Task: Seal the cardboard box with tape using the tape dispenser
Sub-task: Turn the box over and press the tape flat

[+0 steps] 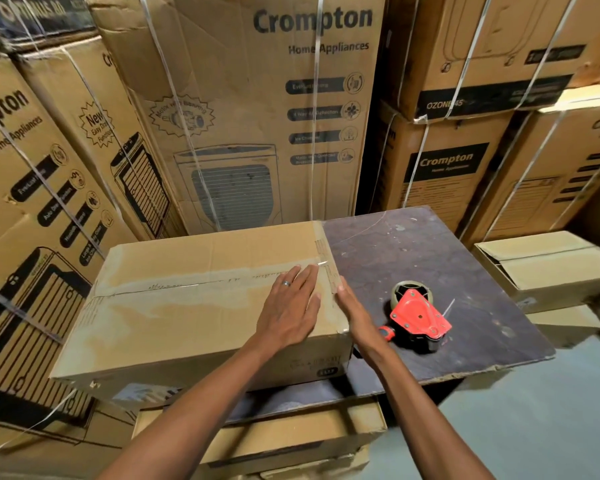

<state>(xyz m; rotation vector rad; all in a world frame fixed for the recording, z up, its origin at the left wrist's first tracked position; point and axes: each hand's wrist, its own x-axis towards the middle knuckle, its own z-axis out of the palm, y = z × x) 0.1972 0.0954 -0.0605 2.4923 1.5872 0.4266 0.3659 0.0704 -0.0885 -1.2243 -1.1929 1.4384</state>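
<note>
Two hands are on the brown cardboard box (201, 306), which lies on the left half of the dark worn board table (430, 258). My left hand (291, 306) lies flat, fingers straight, on the top near the right edge; my right hand (352, 311) presses, fingers straight, against the right end face. Clear tape (187, 287) already runs along the centre seam and over that edge. The red tape dispenser (418, 318) rests on the table just right of the box, unheld. I judge the sealing nearly finished, only smoothing left.
</note>
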